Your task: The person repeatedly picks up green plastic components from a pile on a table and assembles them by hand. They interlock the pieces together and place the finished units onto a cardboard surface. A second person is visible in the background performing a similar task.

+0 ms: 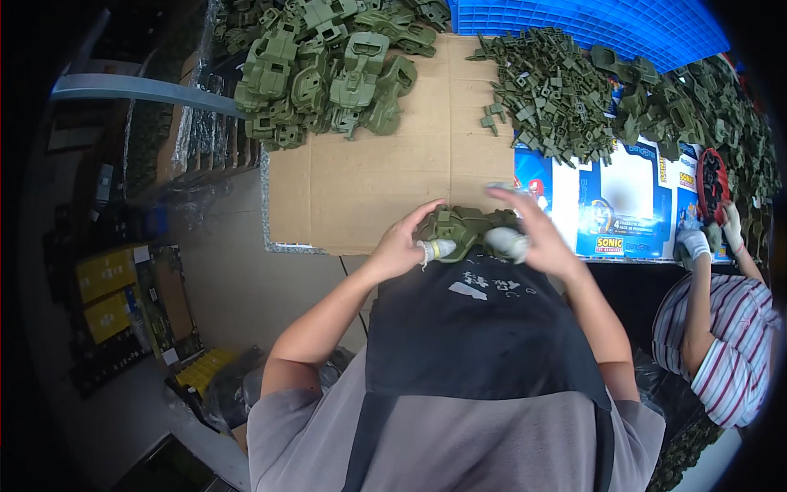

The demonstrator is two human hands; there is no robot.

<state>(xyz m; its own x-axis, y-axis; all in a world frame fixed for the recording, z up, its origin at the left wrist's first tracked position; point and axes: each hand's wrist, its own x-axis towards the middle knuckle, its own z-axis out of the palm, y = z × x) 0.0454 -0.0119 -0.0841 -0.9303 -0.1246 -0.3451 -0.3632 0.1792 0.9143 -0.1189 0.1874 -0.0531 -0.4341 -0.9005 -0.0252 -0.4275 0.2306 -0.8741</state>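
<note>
Near the table's front edge, just above my black apron, is a dark green plastic toy vehicle body [459, 228]. My left hand [403, 244] grips its left end, fingers at the far side and thumb at the near side. White coverings show on both thumbs, with a yellow band by the left one. My right hand [537, 234] is at the part's right end, partly blurred. Its fingers stretch out beyond the part, and its thumb lies over or beside the right end; I cannot tell whether it touches.
Brown cardboard [369, 180] covers the table. Green vehicle shells [357, 74] are heaped at the far left, small green parts [553, 90] at the far right. Behind stands a blue crate [590, 25]. At right, a person in a striped shirt [725, 336] works beside a red-rimmed object [711, 184].
</note>
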